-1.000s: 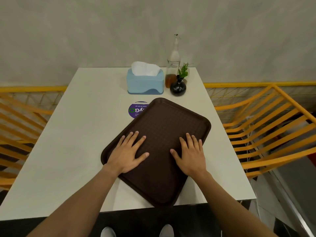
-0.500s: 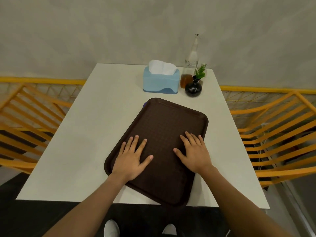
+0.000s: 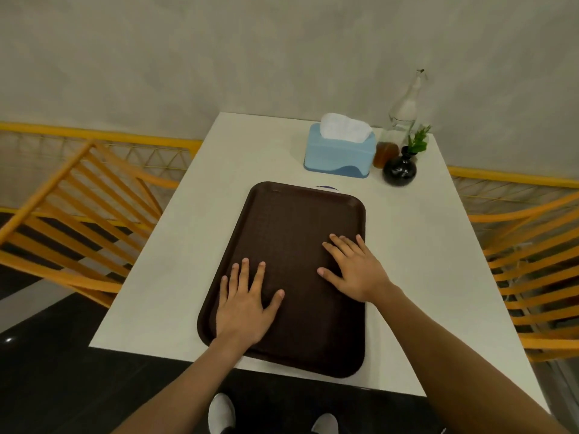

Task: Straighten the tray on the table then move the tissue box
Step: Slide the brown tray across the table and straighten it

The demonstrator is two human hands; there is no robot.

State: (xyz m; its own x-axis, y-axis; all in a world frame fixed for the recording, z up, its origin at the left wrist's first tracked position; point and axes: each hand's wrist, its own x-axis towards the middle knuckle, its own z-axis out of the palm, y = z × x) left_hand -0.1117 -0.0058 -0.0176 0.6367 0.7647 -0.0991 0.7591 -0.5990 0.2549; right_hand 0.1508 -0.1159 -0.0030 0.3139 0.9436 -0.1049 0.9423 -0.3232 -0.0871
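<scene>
A dark brown tray (image 3: 294,220) lies on the white table (image 3: 175,255), its long sides now nearly square with the table's edges and its near end at the front edge. My left hand (image 3: 244,303) presses flat on the tray's near left part, fingers spread. My right hand (image 3: 354,270) lies flat on its right side, fingers spread. A light blue tissue box (image 3: 340,153) with white tissue sticking out stands beyond the tray at the table's far end.
A glass bottle (image 3: 404,114) with brown liquid and a black vase (image 3: 399,170) with a green sprig stand right of the tissue box. Orange slatted chairs (image 3: 72,220) flank the table on both sides. A purple sticker (image 3: 326,187) peeks from under the tray's far edge.
Both hands have turned the tray from a diagonal lie to nearly straight; it now covers almost all of the purple sticker. The camera view has shifted left.
</scene>
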